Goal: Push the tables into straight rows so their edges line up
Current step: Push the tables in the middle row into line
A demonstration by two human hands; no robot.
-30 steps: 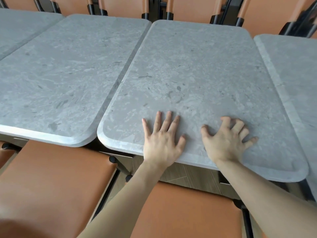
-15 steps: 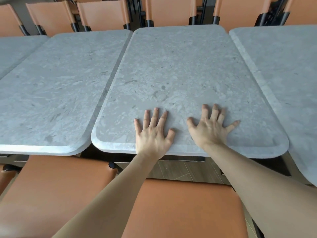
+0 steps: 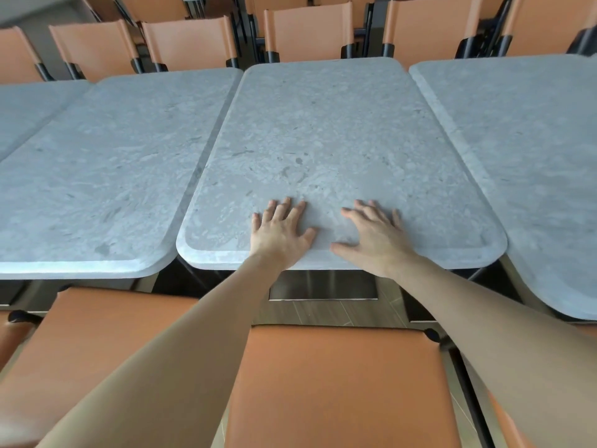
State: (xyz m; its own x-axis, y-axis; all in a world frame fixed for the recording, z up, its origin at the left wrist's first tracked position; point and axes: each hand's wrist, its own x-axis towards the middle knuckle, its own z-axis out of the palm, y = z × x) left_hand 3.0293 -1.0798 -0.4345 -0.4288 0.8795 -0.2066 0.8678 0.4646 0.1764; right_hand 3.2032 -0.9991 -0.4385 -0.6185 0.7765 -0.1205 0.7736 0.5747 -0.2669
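We have both palms flat on the middle table (image 3: 329, 147), a grey stone-look top filling the centre of the frame. Our left hand (image 3: 279, 232) lies with fingers straight and spread, just inside the table's near edge; our right hand (image 3: 374, 236) lies beside it, fingers likewise stretched out and gripping nothing. The left table (image 3: 106, 176) sits just beside the middle one, its near edge lower in the frame than the middle table's. The right table (image 3: 533, 150) lies at the frame's right side, a narrow gap between them. Orange chairs (image 3: 307, 33) line the top of the frame, and an orange seat (image 3: 339, 383) fills the lower centre beneath our forearms.
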